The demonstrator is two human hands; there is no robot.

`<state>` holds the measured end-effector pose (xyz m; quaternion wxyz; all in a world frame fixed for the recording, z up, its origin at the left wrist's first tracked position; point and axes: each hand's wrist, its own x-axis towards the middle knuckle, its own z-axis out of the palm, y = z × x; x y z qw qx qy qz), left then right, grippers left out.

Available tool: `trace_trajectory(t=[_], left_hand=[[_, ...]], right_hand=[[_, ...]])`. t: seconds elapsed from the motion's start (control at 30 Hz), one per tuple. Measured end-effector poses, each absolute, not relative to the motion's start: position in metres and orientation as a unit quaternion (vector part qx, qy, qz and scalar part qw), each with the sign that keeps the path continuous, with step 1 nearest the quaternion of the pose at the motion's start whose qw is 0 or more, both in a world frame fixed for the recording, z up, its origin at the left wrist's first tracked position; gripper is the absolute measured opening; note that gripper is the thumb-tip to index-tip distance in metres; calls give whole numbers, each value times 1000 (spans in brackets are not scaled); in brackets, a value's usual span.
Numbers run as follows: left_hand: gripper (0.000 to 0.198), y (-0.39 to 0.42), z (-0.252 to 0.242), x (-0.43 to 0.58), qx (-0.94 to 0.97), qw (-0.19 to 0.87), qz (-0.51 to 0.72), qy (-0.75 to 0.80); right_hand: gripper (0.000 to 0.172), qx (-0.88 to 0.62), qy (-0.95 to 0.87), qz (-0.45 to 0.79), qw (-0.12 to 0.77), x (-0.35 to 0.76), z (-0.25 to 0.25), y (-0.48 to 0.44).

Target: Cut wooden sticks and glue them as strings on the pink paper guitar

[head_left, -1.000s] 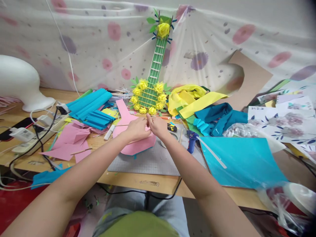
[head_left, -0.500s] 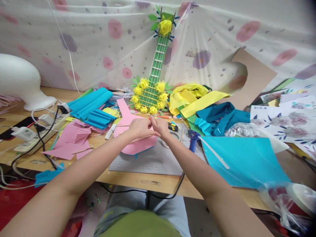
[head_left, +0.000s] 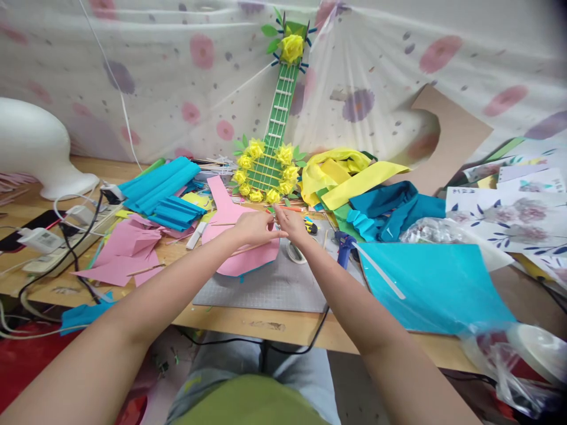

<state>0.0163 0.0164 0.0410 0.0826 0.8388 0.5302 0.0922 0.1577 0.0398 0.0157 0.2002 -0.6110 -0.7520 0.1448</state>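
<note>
A pink guitar-shaped paper cutout [head_left: 259, 260] with a blue edge underneath lies on a grey cutting mat [head_left: 274, 295]. Over its right half my left hand [head_left: 256, 228] is closed in a pinch. From it a thin wooden stick [head_left: 222, 224] juts out to the left. Another thin strip crosses the cutout below that hand. My right hand [head_left: 290, 225] is just beside it, fingertips drawn together close to the left fingers; what they pinch is too small to make out. Near the right wrist are a roll of tape [head_left: 296, 253] and a yellow-black cutter [head_left: 311, 226].
A green paper guitar with yellow flowers [head_left: 274, 130] leans at the back. A blue glue gun [head_left: 344, 248] and a turquoise sheet [head_left: 434, 289] lie to the right. Crepe paper [head_left: 159, 183], pink scraps [head_left: 128, 248], a power strip [head_left: 75, 242] and a white foam head [head_left: 33, 141] are left.
The fingertips of my two hands have come slightly apart. The stick has shifted a little to the right over the pink cutout along with my left hand. The whole view has moved slightly.
</note>
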Motion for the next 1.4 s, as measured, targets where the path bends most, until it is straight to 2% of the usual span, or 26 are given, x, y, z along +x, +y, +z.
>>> trace_trajectory(t=[0.07,0.13,0.27,0.33,0.43,0.57,0.7,0.93,1.17,1.4], left_hand=[[43,22,40,9,840,123,105,518],[38,27,40,1,836,165,117,511],[32,30,38,-14,819,183,143,525],[31,30,36,-24,802,163,160,551],[30,34,35,-42,760,133,174,612],[31,45,31,-67,724,122,187,652],[31,54,21,-82,713,173,205,648],[20,63,22,-85,671,377,200,606],[17,75,32,-78,664,379,188,617],[17,78,32,-63,685,336,155,628]], right_hand=[[55,-618,-734,148,238,170,10,42],[41,-645,-711,136,244,183,6,44],[26,-683,-700,113,178,200,-2,45],[28,-692,-706,99,115,202,-5,42],[42,-705,-704,82,22,200,-11,34],[51,-712,-699,62,-11,199,-19,22],[47,-693,-719,53,-4,203,-25,18],[41,-697,-715,19,57,206,-44,12],[38,-703,-683,-12,197,207,-71,2],[38,-700,-675,13,233,210,-76,6]])
